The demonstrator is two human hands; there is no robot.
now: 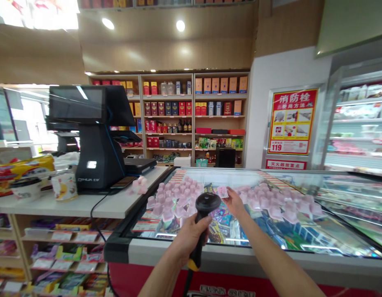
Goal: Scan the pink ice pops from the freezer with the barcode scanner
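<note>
My left hand is wrapped around the handle of a black barcode scanner, with its head pointing away from me. Pinched in the fingers of my right hand is a small pink cup, its white barcode label facing the scanner head. Beneath both hands lies the glass top of a chest freezer. Many similar pink cups stand on the glass in two groups, left cups and right cups. Colourful packs show through the glass between the groups.
On the counter to the left stand a checkout terminal, a paper cup and a few pink pieces. A black cable hangs over the counter's edge. Stocked shelves line the back wall.
</note>
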